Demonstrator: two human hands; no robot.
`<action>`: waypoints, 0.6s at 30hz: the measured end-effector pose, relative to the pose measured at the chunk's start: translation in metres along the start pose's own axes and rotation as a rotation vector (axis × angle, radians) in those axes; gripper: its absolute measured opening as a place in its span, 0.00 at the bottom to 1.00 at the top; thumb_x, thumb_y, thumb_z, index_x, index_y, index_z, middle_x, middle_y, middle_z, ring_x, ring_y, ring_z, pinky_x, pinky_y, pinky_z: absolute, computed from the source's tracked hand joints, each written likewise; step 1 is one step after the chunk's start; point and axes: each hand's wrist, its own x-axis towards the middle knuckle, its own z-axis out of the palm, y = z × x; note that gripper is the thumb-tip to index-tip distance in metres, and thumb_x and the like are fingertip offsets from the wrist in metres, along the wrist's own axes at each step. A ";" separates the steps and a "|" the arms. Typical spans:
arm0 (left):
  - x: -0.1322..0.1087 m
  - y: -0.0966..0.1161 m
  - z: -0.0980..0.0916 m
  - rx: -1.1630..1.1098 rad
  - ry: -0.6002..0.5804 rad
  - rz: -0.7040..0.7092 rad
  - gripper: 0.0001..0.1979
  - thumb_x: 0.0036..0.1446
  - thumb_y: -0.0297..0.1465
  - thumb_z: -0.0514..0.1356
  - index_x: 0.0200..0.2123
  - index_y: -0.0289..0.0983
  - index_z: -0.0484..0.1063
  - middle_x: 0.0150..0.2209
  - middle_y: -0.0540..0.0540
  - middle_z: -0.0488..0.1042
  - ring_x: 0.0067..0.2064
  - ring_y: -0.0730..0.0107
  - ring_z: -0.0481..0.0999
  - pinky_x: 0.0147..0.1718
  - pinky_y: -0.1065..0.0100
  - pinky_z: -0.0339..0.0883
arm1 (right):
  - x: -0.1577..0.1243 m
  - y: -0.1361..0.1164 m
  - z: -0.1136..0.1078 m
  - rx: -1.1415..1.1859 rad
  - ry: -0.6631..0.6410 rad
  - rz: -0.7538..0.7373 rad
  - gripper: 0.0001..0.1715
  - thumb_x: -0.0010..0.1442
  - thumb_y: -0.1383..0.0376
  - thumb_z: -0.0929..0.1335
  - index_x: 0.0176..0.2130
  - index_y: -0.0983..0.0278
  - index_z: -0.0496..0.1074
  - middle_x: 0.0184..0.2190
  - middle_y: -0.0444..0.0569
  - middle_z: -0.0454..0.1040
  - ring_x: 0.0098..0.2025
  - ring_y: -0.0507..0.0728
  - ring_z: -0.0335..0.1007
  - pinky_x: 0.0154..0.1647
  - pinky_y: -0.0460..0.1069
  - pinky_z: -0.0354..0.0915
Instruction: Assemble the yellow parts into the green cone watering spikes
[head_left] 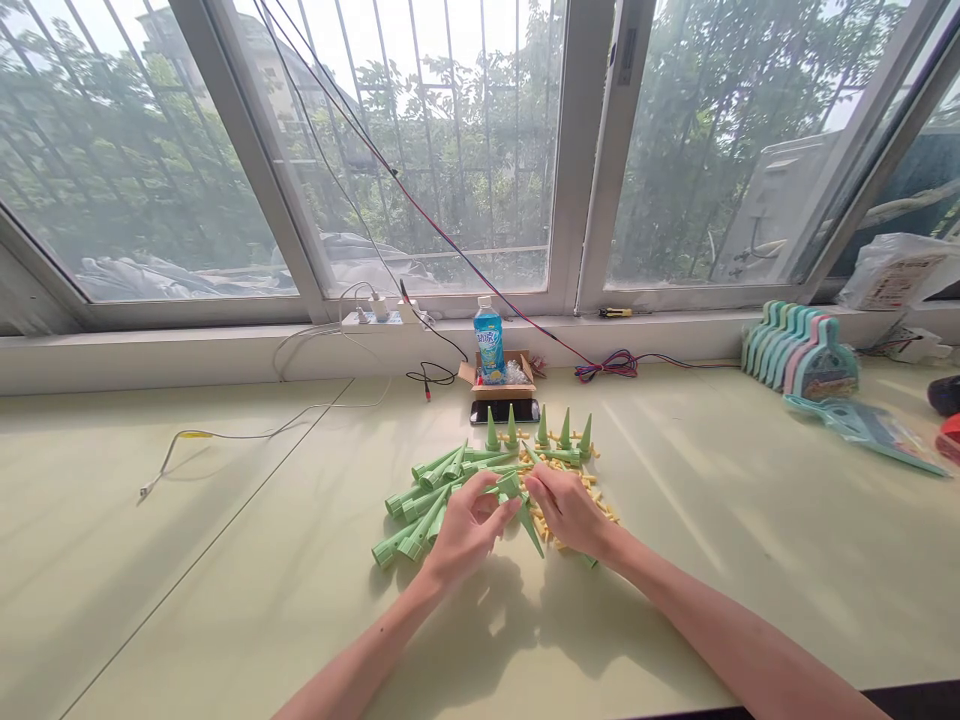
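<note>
1. slips are looking likeliest at the cone: your left hand is gripping it near its collar, so a sideways push could be twisting it loose.
2. pegs are lying loose around your right hand; a dragging wrist could be scattering them.
3. standing cones are rising just beyond; a careless knuckle could be toppling them.
4. your left thumb and fingers are pinching the cone, leaving no visible gap. your right fingers are curling together; whether they are holding anything, i cannot tell.
5. the cone is sitting between your hands, collar at your left fingertips, point slanting down toward you and rightward.
6. a pile of more cones is lying beside your left hand.
</note>
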 end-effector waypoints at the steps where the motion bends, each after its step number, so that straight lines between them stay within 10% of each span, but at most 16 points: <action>1: 0.000 0.001 0.000 0.013 0.003 0.026 0.17 0.56 0.42 0.64 0.41 0.37 0.66 0.21 0.55 0.66 0.20 0.75 0.65 0.16 0.75 0.60 | 0.000 0.000 0.000 -0.009 -0.002 0.003 0.21 0.72 0.60 0.55 0.27 0.60 0.48 0.20 0.37 0.51 0.21 0.49 0.43 0.23 0.46 0.46; 12: -0.002 0.005 0.002 0.045 0.044 0.095 0.16 0.60 0.43 0.61 0.42 0.38 0.65 0.20 0.56 0.64 0.19 0.77 0.63 0.18 0.75 0.60 | -0.002 -0.005 0.001 0.041 0.049 0.019 0.21 0.72 0.60 0.56 0.26 0.61 0.51 0.21 0.38 0.52 0.22 0.49 0.45 0.23 0.46 0.49; 18: -0.001 0.004 0.002 -0.084 0.050 0.060 0.28 0.63 0.52 0.51 0.25 0.34 0.68 0.20 0.50 0.67 0.20 0.75 0.66 0.19 0.73 0.59 | -0.001 -0.007 -0.001 0.074 0.103 0.001 0.19 0.71 0.61 0.57 0.28 0.62 0.57 0.22 0.39 0.56 0.22 0.49 0.50 0.24 0.46 0.52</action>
